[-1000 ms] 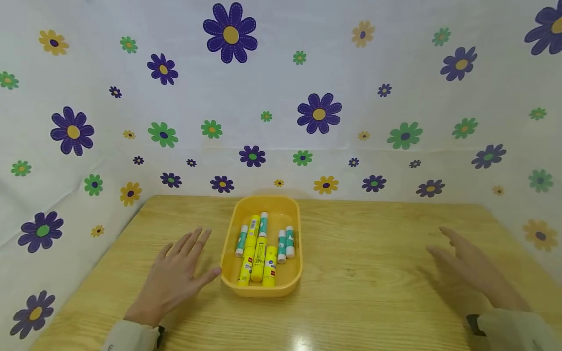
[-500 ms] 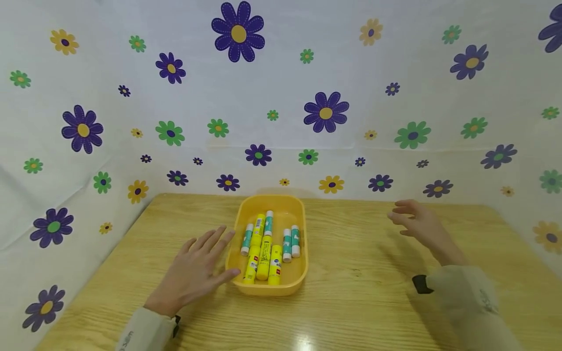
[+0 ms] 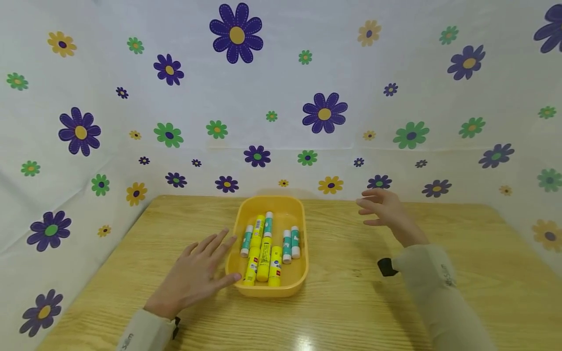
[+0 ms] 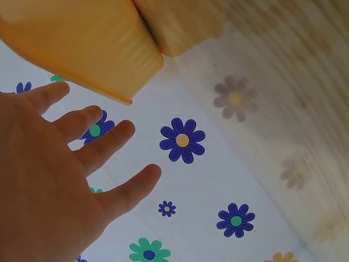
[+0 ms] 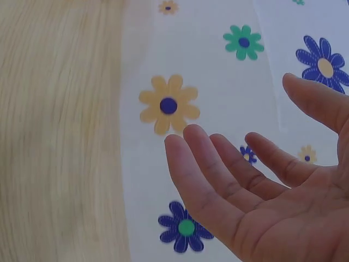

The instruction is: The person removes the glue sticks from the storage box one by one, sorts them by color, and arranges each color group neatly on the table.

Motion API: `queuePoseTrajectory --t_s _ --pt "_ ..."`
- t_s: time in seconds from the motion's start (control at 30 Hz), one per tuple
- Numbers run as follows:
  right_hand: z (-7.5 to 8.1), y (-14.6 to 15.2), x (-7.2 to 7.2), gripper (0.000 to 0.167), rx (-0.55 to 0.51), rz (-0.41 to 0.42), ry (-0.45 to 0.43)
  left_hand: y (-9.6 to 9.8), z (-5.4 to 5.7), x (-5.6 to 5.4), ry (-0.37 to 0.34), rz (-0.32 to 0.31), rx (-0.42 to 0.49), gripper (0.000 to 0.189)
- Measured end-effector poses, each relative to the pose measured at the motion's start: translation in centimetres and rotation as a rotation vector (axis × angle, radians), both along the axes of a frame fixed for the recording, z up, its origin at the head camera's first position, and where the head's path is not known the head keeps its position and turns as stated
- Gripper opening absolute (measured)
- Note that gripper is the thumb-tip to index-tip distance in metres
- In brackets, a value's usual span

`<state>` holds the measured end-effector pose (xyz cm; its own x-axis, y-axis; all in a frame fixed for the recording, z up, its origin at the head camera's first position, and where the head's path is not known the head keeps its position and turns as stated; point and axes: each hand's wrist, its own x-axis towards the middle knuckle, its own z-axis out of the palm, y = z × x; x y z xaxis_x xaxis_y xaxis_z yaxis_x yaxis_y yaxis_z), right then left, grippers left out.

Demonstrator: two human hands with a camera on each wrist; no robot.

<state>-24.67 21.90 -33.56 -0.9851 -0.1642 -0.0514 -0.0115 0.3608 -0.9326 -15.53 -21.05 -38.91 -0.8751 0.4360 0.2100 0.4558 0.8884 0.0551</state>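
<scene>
A yellow-orange plastic tray (image 3: pixel 291 277) stands on the table and holds several glue sticks. Some are yellow glue sticks (image 3: pixel 264 258); smaller teal-and-white glue sticks (image 3: pixel 287 246) lie at both sides. My left hand (image 3: pixel 190 278) is spread at the tray's left, its thumb overlapping the near left rim in the head view; touching or apart, I cannot tell. The left wrist view shows that hand (image 4: pixel 54 180) with separated fingers and nothing in them, below the tray's outer wall (image 4: pixel 92 49). Right of the tray, my right hand (image 3: pixel 391 214) hovers with relaxed, slightly bent fingers, holding nothing.
A wooden table (image 3: pixel 342 302) spreads beneath both arms. White flower-printed cloth (image 3: pixel 281 87) rises behind the table's far edge and along both sides. A dark band (image 3: pixel 387 267) sits at the right wrist.
My right hand has moved left and away from me, nearer the tray. The left hand has shifted slightly toward the tray. The glue sticks keep their arrangement; the head view has panned slightly.
</scene>
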Motion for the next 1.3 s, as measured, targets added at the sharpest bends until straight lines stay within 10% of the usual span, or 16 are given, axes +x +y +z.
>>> queuePoseTrajectory --t_s 1.3 --pt "1.1 -13.3 -2.4 0.045 -0.243 0.021 -0.206 0.3 0.4 0.0 -0.181 -0.018 0.051 0.095"
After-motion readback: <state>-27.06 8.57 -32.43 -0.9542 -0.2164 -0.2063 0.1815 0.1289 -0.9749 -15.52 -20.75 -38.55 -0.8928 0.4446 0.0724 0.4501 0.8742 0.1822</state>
